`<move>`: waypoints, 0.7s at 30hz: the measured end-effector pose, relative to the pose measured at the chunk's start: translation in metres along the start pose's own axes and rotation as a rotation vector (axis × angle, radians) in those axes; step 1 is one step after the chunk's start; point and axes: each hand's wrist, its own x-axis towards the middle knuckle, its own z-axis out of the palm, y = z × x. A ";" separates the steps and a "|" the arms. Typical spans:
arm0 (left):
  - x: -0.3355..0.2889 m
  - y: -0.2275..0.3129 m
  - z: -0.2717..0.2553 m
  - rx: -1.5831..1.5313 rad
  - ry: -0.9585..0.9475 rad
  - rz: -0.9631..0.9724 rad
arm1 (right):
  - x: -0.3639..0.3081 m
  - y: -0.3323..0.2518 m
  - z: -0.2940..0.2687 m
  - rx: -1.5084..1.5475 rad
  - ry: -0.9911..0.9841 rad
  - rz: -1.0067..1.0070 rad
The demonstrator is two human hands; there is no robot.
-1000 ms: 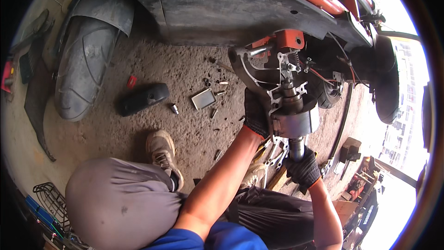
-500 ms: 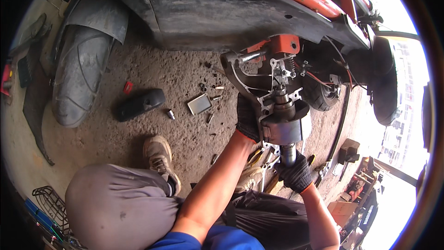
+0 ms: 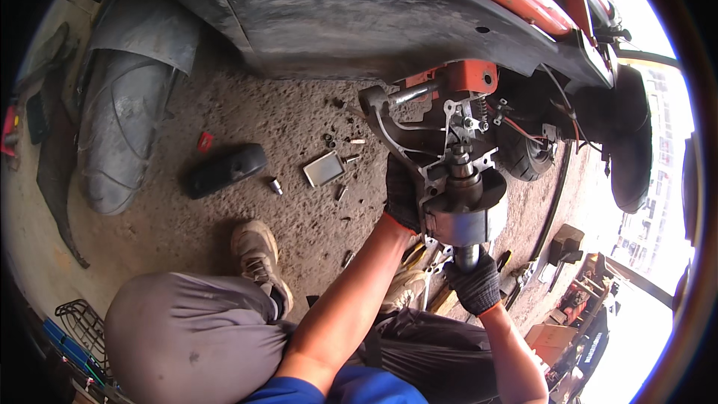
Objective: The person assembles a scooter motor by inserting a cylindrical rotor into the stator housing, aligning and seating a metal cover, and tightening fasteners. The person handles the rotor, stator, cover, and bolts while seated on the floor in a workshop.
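Observation:
In my right hand [image 3: 476, 286], gloved in dark knit, is the lower shaft end of a steel crankshaft [image 3: 459, 229] with thick round webs. Its upper end points toward the opening of a grey cast crankcase half [image 3: 383, 129]; the exact contact between the two is hard to make out. My left hand [image 3: 402, 198], gloved alike, grips the left side of the casing, its fingers partly hidden behind it. A red frame bracket [image 3: 471, 77] sits just above the casting, beneath the scooter's black underside [image 3: 359, 22].
On the rough floor left of the hands lie a black cover [image 3: 226, 170], a socket [image 3: 277, 185], a small rectangular tray [image 3: 324, 169] and several bolts. The front wheel [image 3: 123, 135] stands far left. Tools lie below the crankshaft. Parts boxes [image 3: 553, 340] stand at lower right.
The crankshaft, casing and scooter appear slightly farther right and the view has shifted a little. Both hands keep their holds.

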 end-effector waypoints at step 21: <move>-0.004 0.008 -0.061 -0.191 0.017 0.074 | 0.015 0.002 -0.005 -0.033 -0.155 -0.014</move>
